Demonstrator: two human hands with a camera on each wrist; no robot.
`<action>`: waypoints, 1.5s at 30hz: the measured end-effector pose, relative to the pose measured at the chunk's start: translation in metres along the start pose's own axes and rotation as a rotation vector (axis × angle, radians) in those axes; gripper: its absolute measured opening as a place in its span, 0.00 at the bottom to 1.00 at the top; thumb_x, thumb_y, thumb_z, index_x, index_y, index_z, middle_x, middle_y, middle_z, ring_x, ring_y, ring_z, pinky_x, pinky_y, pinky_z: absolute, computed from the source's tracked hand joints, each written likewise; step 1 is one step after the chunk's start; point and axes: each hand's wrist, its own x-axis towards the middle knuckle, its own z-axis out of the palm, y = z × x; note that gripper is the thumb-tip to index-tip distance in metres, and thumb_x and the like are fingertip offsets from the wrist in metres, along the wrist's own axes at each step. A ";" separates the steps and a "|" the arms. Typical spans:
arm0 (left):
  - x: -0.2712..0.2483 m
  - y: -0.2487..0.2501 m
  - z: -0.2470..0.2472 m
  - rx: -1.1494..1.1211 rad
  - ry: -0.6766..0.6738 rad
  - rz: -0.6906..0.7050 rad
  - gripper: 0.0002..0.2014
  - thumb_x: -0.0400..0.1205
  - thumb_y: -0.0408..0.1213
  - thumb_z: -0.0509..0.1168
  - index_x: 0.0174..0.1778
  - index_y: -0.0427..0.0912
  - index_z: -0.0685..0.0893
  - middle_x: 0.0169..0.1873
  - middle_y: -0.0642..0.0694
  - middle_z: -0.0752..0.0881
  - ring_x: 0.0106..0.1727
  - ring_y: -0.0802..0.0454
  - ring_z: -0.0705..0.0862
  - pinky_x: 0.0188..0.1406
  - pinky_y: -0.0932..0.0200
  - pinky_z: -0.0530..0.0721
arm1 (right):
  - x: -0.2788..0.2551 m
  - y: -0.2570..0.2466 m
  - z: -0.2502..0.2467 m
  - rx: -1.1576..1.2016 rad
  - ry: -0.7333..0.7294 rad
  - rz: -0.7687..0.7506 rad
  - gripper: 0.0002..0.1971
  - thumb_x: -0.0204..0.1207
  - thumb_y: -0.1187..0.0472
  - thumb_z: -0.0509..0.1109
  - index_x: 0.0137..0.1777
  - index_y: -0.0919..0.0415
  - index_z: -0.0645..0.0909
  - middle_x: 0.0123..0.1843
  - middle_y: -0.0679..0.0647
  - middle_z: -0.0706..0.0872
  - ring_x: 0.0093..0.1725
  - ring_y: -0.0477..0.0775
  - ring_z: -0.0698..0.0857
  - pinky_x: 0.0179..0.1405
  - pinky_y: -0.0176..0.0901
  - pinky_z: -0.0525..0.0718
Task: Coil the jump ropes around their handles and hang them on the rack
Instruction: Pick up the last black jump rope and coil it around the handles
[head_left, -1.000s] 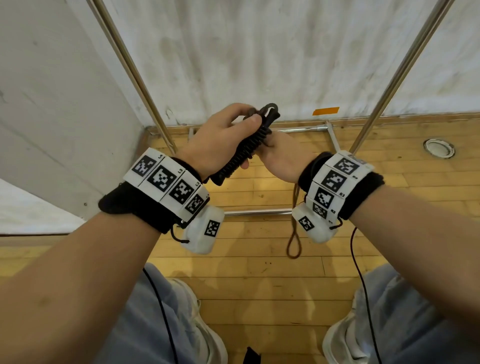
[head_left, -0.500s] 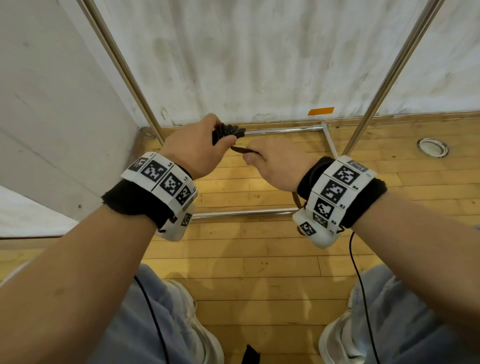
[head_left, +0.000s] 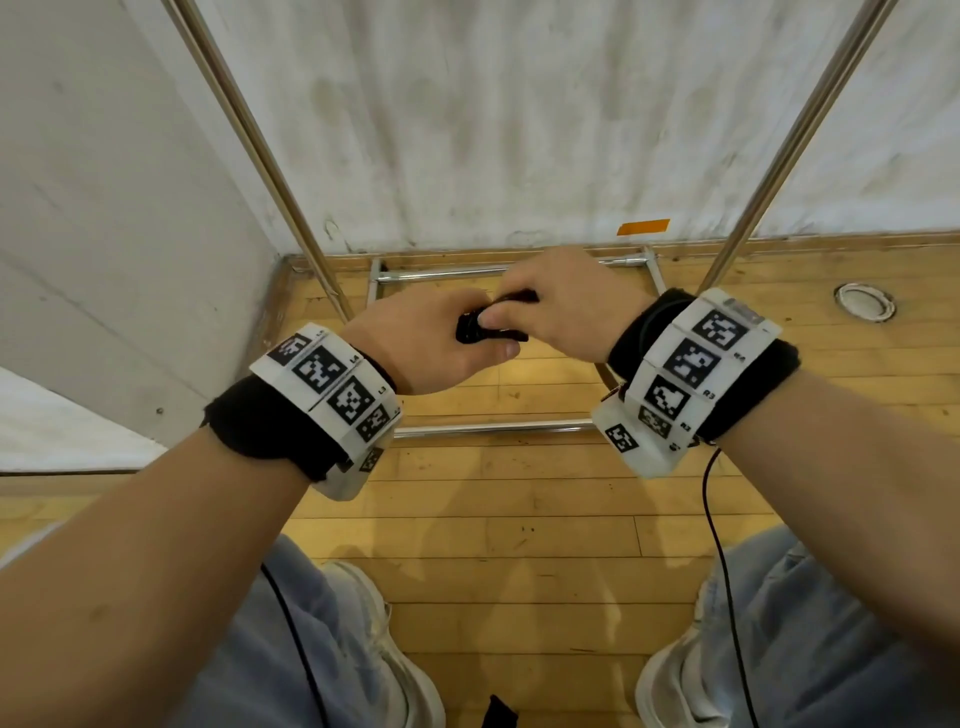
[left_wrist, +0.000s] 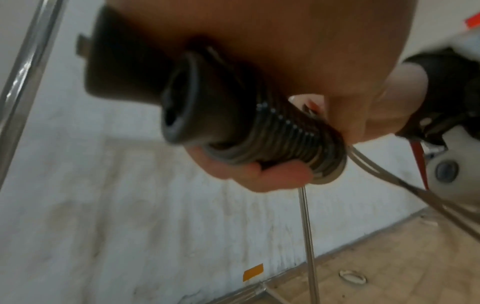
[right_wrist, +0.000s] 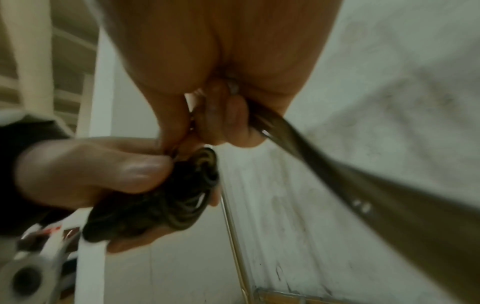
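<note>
Handles (left_wrist: 182, 98) are now lying level across our body, end-on to the head camera, where a second ago the same black bundle was standing slanted with its tip up toward the wall. We are gripping that bundle in our left hand (head_left: 426, 343), fingers curled round the wound coils (left_wrist: 291, 144). Our right hand (head_left: 566, 306) is now closing in from above the bundle; a second ago it was holding off below it. Its fingers are pinching the free doubled tail of the rope (right_wrist: 324, 164), which is running taut away from the coils. The loop that was hanging beneath the bundle is no longer showing in the head view, so we are judging the slack as nearly taken up and the winding as close to finished, with tucking and hanging not yet done. The wrist views are blurred, so whether the tail is being fed under a turn is only probable.

Beyond the bundle, the chrome rack (head_left: 270, 171) is standing against a scuffed white wall (head_left: 519, 114), its uprights rising either side of the bundle and its base rails lying below it on a yellow wooden plank floor (head_left: 493, 519). An orange tape mark (head_left: 643, 227) is sticking low on the wall, right of the bundle, and a round metal floor fitting (head_left: 863, 301) is sitting further right. Our knees and shoes are showing beneath.
</note>
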 end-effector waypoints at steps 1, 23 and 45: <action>0.000 0.001 -0.001 -0.108 -0.034 0.011 0.15 0.78 0.61 0.63 0.53 0.57 0.82 0.33 0.58 0.84 0.34 0.60 0.83 0.32 0.61 0.77 | 0.002 0.002 -0.003 0.069 0.047 0.031 0.13 0.70 0.44 0.73 0.37 0.54 0.85 0.29 0.43 0.79 0.27 0.40 0.75 0.26 0.29 0.70; 0.003 0.017 -0.023 -0.563 0.394 -0.053 0.23 0.83 0.54 0.62 0.43 0.34 0.82 0.28 0.44 0.85 0.25 0.48 0.86 0.26 0.52 0.83 | 0.002 -0.012 0.030 0.235 0.289 0.143 0.10 0.86 0.56 0.52 0.46 0.54 0.73 0.38 0.47 0.80 0.35 0.47 0.78 0.35 0.45 0.74; 0.021 0.000 0.013 -0.460 0.210 -0.131 0.09 0.86 0.42 0.59 0.58 0.44 0.70 0.39 0.50 0.82 0.35 0.51 0.81 0.30 0.57 0.78 | -0.013 0.002 0.016 0.073 0.158 0.187 0.11 0.85 0.59 0.54 0.48 0.61 0.78 0.33 0.45 0.74 0.33 0.45 0.72 0.33 0.42 0.67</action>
